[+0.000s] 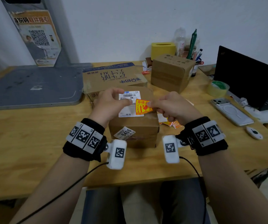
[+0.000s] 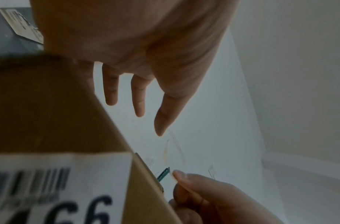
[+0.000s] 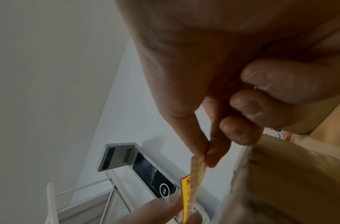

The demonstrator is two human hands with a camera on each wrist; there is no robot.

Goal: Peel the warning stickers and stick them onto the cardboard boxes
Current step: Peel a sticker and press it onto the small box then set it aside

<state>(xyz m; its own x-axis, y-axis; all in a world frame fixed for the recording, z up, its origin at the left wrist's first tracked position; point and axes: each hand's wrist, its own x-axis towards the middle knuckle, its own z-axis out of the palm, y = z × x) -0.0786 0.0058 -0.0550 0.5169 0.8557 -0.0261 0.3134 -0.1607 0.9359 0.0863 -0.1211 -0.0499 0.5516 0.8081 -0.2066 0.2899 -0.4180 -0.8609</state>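
A brown cardboard box stands in front of me on the wooden table, with a white shipping label on its top. Over that label hangs a yellow and red warning sticker. My right hand pinches its right edge between thumb and forefinger, and the other fingers are curled in. The right wrist view shows the pinch on the sticker edge-on. My left hand is over the box's left side, fingers straight, with the thumb tip touching the sticker's left edge. In the left wrist view the thumb points down, holding nothing.
A flattened printed carton lies behind the box and another cardboard box stands back right. Loose stickers lie under my right wrist. A tape roll, phone, laptop and small white device crowd the right side. A grey platform fills the left.
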